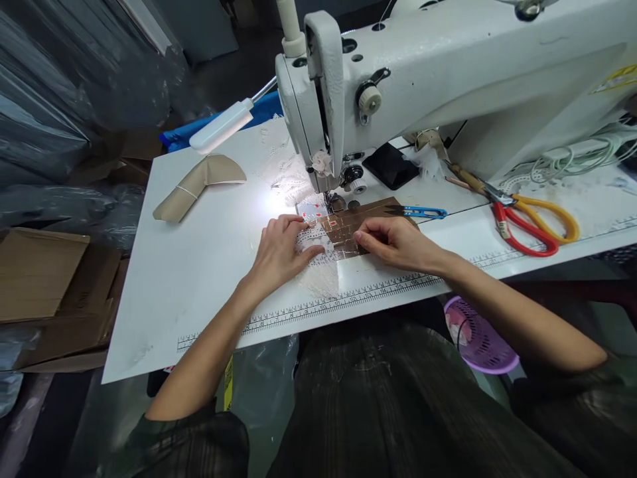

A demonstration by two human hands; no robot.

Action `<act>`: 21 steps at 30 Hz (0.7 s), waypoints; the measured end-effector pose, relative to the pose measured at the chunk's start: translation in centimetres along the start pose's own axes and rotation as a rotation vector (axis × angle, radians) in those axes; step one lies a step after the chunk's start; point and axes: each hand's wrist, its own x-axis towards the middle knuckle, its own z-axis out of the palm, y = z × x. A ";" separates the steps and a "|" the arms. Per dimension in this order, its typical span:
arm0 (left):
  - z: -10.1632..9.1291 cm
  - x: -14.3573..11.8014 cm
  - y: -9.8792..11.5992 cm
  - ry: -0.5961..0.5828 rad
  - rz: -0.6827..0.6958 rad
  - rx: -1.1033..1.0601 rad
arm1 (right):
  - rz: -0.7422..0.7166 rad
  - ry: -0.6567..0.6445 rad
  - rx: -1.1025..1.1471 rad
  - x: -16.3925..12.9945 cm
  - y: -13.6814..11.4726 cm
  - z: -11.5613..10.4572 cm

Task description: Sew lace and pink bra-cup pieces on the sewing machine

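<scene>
My left hand lies on the white table with thumb and fingers spread, its fingertips on a strip of white lace. My right hand rests on the brown-taped sewing bed, thumb and forefinger pinched together; whatever is between them is too small to tell. Just beyond the lace stand the needle and presser foot of a white sewing machine. Blue thread snips lie on the brown tape, right behind my right hand.
Scissors with red and yellow handles and pliers lie at the right. A folded beige card sits on the left, under a white lamp. A printed ruler runs along the front edge. Below hangs a purple basket.
</scene>
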 end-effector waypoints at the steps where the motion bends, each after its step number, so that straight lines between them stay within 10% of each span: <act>1: 0.5 0.2 0.0 0.002 0.036 0.011 | 0.006 0.002 0.014 0.2 0.0 0.1; 11: 0.3 0.3 0.2 0.087 0.101 -0.298 | -0.011 -0.359 0.255 3.1 -0.6 1.4; 21: 0.4 1.5 -2.3 0.132 0.079 -0.232 | 0.327 0.032 0.678 2.7 -0.8 2.8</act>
